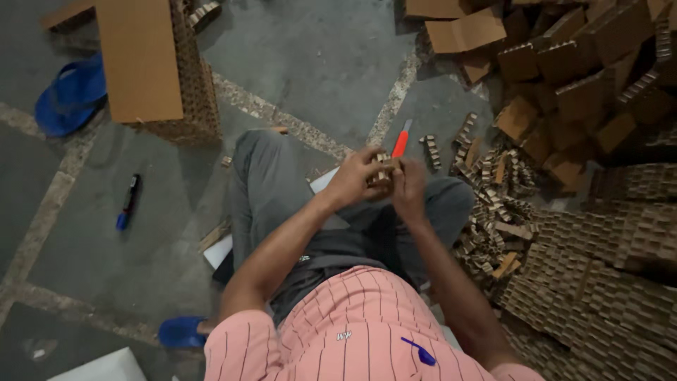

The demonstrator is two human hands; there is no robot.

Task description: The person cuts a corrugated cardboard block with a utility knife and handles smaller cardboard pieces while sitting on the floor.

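I sit on the floor with my knees up, in grey trousers and a pink striped shirt. My left hand (355, 177) grips a small piece of honeycomb cardboard (383, 161) held above my knees. My right hand (409, 185) touches the same piece and holds a red-handled utility knife (401, 142), whose blade end points up and away from me. Both hands are pressed close together around the cardboard piece, so most of it is hidden.
A pile of small cardboard offcuts (493, 204) lies to my right, with large honeycomb slabs (606, 275) beside it and cardboard blocks (578, 77) behind. A tall cardboard block (151, 67), blue slippers (67, 95) and a marker pen (128, 201) are on the floor at left.
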